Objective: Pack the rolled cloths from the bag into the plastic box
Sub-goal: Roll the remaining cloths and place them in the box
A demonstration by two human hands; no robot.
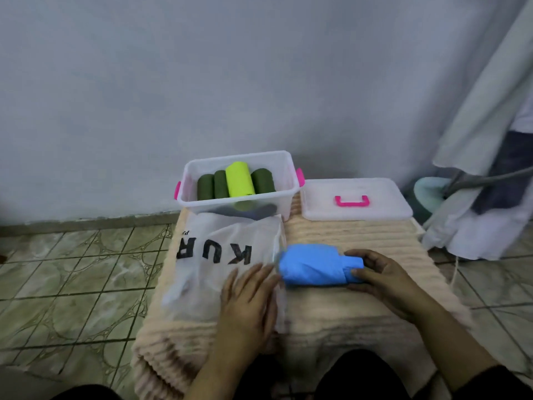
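A blue rolled cloth (314,264) lies on the ribbed beige cover, half out of the mouth of a white plastic bag (219,255) printed with black letters. My right hand (383,277) grips the cloth's right end. My left hand (248,295) rests flat on the bag near its opening, fingers spread. Behind the bag stands a clear plastic box (239,204) with pink latches. It holds three dark green rolls (206,187) and a neon yellow roll (240,179), with more rolls underneath.
The box's clear lid (357,210) with a pink handle lies to the right of the box. The beige-covered surface (346,310) drops off to tiled floor (72,284) on both sides. A grey wall is behind; hanging fabric (484,168) stands at right.
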